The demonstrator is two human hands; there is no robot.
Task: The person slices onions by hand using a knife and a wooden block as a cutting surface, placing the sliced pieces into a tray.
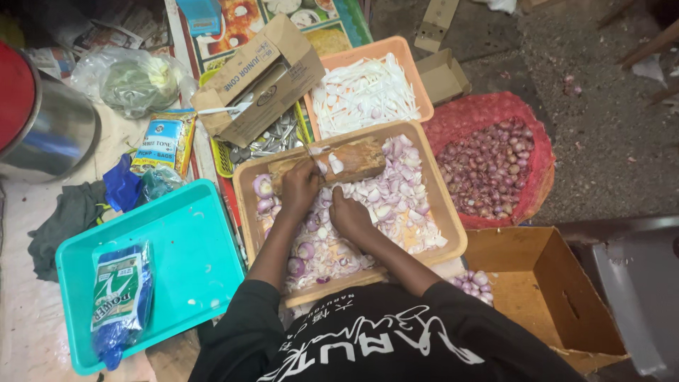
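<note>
— Two hands are at work inside a tan tray (453, 233). What does each one do?

— Left hand (300, 185) is closed at the near edge of a small wooden block (350, 163); whether its grip holds a knife or an onion I cannot tell. Right hand (350, 216) rests knuckles-up, fingers curled, on the heap of sliced shallots (399, 201) just beside the block; what it grips is hidden.

— And around the tray?

— Beyond it sits an orange tray (410, 53) of pale peelings. To the right, a red mesh sack (495, 113) lies open, full of whole shallots (488, 170), with an open cardboard box (544, 290) nearer. To the left, a turquoise tray (184, 247) carries a packet in a blue bag (120, 301), and a steel pot (53, 131) stands farther off on the bench.
</note>
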